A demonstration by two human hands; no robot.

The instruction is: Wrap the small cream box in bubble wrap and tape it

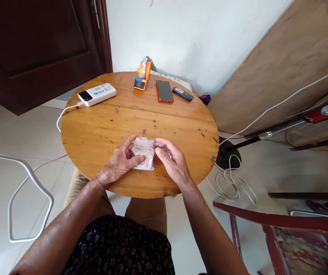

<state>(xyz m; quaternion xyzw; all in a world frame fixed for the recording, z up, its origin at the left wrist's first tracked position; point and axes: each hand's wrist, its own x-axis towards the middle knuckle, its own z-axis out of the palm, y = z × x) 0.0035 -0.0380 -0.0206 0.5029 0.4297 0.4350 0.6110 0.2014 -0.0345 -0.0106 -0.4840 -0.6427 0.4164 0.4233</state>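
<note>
A small clear plastic packet (144, 153) with white and pink contents lies on the round wooden table (95, 133) near its front edge. My left hand (120, 162) grips the packet's left side with thumb and fingers closed on it. My right hand (172, 159) pinches the packet's right upper edge, fingers curled together. Both hands rest on the tabletop with the packet between them.
At the table's back lie a white power bank (97, 94) with a white cable (63, 114), an orange tape dispenser (142, 75), a red-cased phone (164, 91) and a small dark phone (182, 93). A coiled white cord (231, 183) lies on the floor at right, beside a red wooden frame (267, 221).
</note>
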